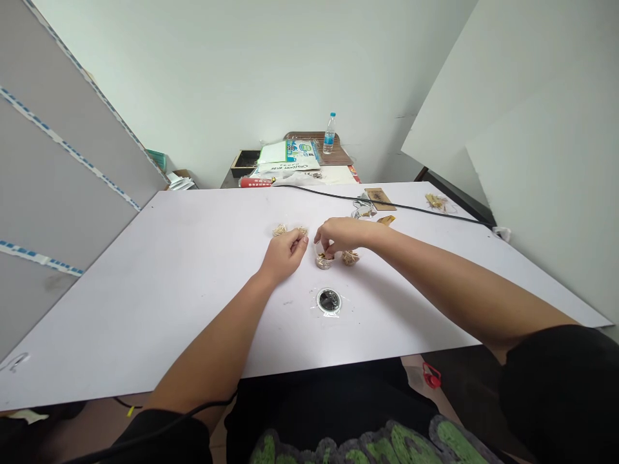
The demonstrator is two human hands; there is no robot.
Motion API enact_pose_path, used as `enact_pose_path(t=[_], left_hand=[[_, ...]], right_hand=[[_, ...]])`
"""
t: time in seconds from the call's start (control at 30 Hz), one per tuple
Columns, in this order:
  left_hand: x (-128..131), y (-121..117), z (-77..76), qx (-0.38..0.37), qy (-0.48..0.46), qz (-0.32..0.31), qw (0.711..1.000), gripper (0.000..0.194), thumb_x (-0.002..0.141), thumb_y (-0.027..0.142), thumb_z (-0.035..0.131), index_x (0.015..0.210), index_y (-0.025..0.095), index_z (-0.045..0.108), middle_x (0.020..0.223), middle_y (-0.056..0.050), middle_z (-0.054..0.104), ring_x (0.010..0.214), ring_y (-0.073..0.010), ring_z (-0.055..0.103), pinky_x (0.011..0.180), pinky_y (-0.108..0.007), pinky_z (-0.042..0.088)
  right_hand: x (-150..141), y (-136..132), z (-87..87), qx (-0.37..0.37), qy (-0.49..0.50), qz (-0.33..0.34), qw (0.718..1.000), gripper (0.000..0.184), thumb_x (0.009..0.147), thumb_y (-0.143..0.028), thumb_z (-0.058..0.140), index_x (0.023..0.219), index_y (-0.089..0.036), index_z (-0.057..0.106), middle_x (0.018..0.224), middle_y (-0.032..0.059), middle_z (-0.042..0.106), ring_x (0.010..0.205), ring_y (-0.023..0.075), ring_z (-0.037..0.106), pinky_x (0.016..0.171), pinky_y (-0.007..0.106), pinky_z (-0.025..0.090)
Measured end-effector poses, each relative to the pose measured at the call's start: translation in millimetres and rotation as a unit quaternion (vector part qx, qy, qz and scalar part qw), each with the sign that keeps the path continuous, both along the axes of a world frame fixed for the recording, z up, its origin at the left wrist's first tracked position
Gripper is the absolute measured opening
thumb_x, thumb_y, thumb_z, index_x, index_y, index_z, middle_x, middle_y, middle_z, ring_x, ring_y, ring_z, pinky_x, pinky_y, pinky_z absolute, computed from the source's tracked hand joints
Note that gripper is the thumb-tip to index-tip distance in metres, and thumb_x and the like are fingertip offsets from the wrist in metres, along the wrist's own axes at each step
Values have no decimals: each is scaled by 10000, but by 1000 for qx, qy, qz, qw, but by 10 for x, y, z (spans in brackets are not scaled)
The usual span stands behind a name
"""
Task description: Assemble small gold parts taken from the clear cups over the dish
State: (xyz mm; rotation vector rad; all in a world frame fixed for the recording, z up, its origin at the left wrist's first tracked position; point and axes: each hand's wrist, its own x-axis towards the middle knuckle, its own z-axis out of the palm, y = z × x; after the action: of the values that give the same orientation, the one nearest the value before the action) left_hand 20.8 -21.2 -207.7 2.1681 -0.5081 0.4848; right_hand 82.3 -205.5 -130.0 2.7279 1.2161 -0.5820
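My right hand reaches over a small clear plastic cup, with its fingertips pinched together inside the rim. Small gold and pale bits lie in the cup; what the fingertips hold there is hidden. To the left, my left hand is closed, thumb against fingers, at the edge of a small pile of thin straw-coloured pieces. Whether it grips one of them is too small to see. A second such pile lies just behind that hand. Right of the cup sits a clear bag of similar pieces.
A black cable crosses the far part of the white table. Silver wrappers, a brown card and another bundle lie there. A round grommet sits near me. A water bottle stands beyond.
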Motion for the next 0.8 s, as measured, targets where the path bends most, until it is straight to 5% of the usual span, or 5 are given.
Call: enact_pose_path(t=[0.23,0.43,0.63,0.8], left_hand=[[-37,-32,57,-36,20,-19,999,259,931,325,472,724,171,489,613,15,448,579,-115,407,578,-261,336],[-154,-134,173,-142,137,-158,967,325,968,400,412,757,168,499,688,-10,519,662,-130,491,669,-279,423],[-265,-262,270,-199,198,-254,926,391,951,496,477,743,166,505,748,-48,590,741,-150,543,750,-315,454],[-292,-300,288,-211,245,-290,901,414,920,491,560,682,155,523,752,-55,610,755,-145,572,776,-317,476]], right_hand=[[-54,-200,50,146,6,51,988,116,855,-213,647,866,-179,757,1255,75,642,1020,216,597,832,317,421],[-255,-392,-123,368,-124,163,907,237,971,-246,479,845,-141,650,884,110,657,856,198,557,759,333,443],[-458,-422,-334,462,-242,194,831,283,1003,-268,435,770,-168,559,713,56,585,679,156,480,621,293,389],[-545,-460,-445,495,-265,202,803,254,985,-251,467,748,-184,529,663,29,557,612,144,464,575,280,380]])
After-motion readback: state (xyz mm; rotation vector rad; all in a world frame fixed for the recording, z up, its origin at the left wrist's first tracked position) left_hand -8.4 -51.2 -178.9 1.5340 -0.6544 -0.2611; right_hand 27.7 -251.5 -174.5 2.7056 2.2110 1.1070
